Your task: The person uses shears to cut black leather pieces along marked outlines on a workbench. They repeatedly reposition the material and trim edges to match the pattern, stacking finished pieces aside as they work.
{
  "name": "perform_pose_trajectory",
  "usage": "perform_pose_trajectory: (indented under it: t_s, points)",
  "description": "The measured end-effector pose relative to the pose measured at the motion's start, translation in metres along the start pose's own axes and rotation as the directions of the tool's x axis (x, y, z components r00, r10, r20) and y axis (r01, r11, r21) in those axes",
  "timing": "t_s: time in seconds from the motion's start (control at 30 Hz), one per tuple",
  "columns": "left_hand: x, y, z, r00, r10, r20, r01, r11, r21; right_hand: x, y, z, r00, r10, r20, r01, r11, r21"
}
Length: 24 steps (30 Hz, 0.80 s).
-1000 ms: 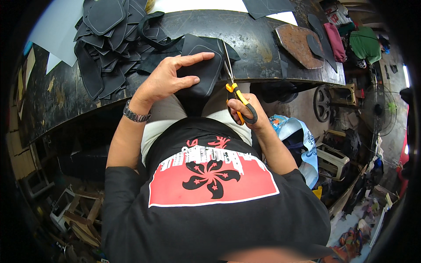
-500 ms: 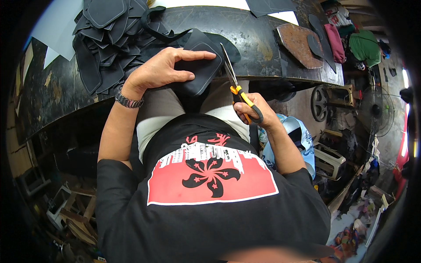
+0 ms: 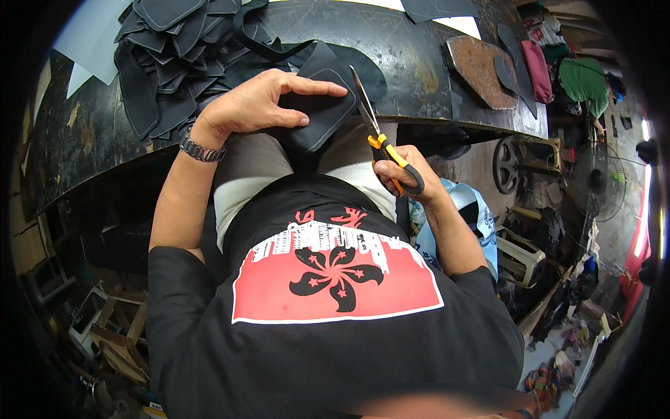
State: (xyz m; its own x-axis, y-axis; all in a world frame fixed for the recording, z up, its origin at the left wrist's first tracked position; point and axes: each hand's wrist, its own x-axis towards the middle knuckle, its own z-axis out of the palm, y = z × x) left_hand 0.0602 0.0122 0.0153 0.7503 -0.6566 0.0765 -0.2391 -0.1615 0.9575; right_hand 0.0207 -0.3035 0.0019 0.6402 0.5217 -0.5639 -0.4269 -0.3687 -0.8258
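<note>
Close above the lap, to the right of the black shirt (image 3: 335, 349), the right hand (image 3: 424, 167) is wrapped around the handles of yellow-and-black scissors (image 3: 380, 137). Their long axis runs away from the body with a slight lean to the left, tips farthest out, the blades lying nearly together. Just left of the blades is a black piece (image 3: 324, 108) with a pale outline near its rim; whether steel meets its right edge cannot be told. This piece stretches mostly away from the body as well, a pointed corner at the far end and a rounded one toward the lap, the latter jutting past the near edge of the worktop (image 3: 405, 52). Over its face the left hand (image 3: 255, 105) sets thumb and forefinger well apart; its other fingers are hidden, so whether it grips cannot be seen. Beneath the black piece, dark material reaches out to the right, and beyond it a scuffed stretch of worktop extends to a brown plate (image 3: 471, 73). Farther to the left, a heap of black cut pieces (image 3: 171, 52) crowds that side, with a black strap (image 3: 283, 53) curving between heap and piece.
</note>
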Motion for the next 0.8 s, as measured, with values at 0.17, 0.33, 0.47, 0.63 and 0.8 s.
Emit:
perform_pose_trajectory:
  t_s: [0.17,0.33,0.47,0.63,0.8]
  points:
    - [0.002,0.004,0.0,0.999,-0.045,0.024,0.045,0.999,0.004,-0.002,0.001,-0.002,1.0,0.009,-0.004,-0.009,1.0,-0.02]
    - [0.001,-0.003,-0.001,0.997,-0.055,0.057,0.058,0.997,-0.048,-0.005,0.001,-0.004,0.998,0.055,-0.014,-0.055,0.998,-0.022]
    - [0.005,-0.003,-0.009,0.994,-0.042,0.103,0.051,0.995,-0.083,-0.005,-0.002,-0.003,0.999,0.049,-0.019,-0.049,0.999,0.011]
    - [0.018,0.041,-0.057,0.999,-0.054,0.005,0.053,0.983,0.173,-0.002,-0.014,0.005,0.99,-0.114,-0.083,0.127,0.979,0.161]
    - [0.005,0.063,-0.054,0.687,0.197,-0.7,0.103,0.927,0.362,0.012,-0.017,0.026,0.959,-0.173,-0.225,0.238,0.922,0.304]
